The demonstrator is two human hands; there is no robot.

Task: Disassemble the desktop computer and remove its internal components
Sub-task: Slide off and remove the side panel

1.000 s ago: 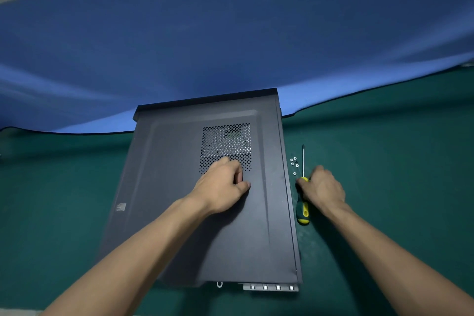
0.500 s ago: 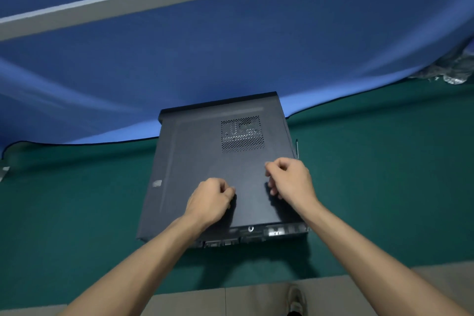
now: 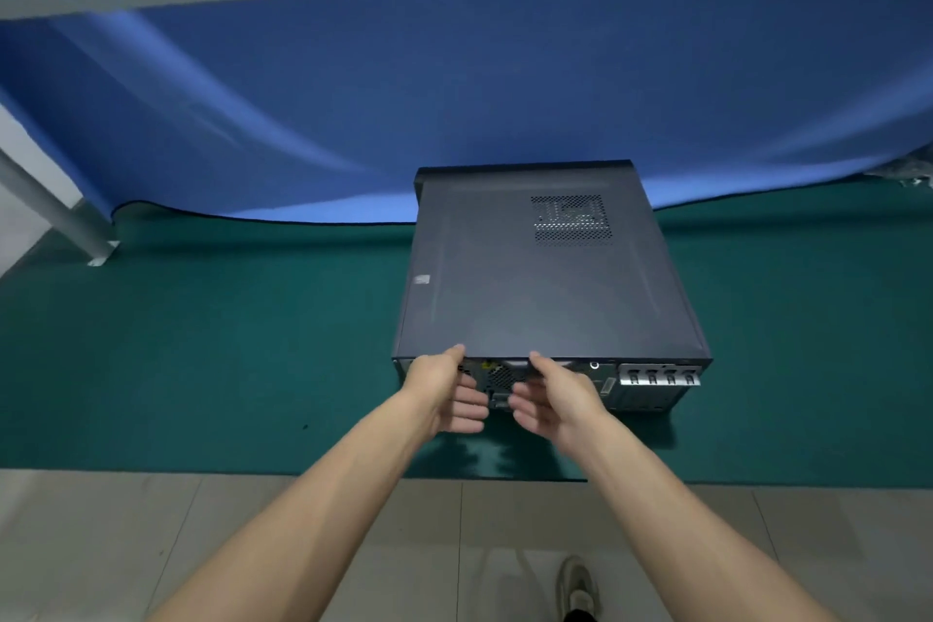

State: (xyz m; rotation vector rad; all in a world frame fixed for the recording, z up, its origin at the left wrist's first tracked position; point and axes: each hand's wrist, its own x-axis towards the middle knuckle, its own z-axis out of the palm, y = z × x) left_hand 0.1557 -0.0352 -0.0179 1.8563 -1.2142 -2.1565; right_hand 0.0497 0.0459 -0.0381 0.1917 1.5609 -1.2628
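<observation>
Where a blurred, unreadable sticker sits, the computer case lies flat.

No readable text, brand or number anywhere — small pale sticker on left part of computer case top panel too blurred to make out — nothing else carries markings.
</observation>
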